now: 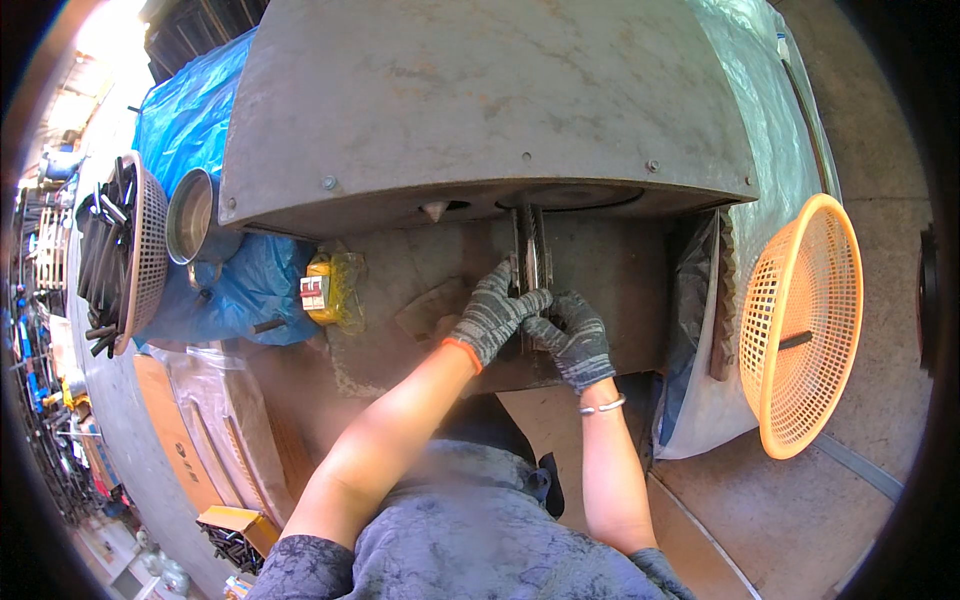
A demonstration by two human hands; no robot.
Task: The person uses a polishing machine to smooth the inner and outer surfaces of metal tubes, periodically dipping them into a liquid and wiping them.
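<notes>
Both my hands wear grey knit gloves and meet at the near end of a narrow shiny metal guide (533,250), which runs under the grey metal hood (490,90) toward a dark round disc (605,196). My left hand (495,310) lies along the guide's left side, fingers bent and closed in, thumb pointing right. From the right, my right hand (575,342) curls its fingers against the guide's near end, close to the left thumb. Whatever small piece is pinched there is hidden by the gloves.
An orange plastic basket (768,395) at the right holds one short dark rod (796,340). On the left stand a pale basket (150,240) full of dark rods, a metal mug (190,215) and a yellow switch box (320,290). A pointed metal tip (435,211) shows under the hood.
</notes>
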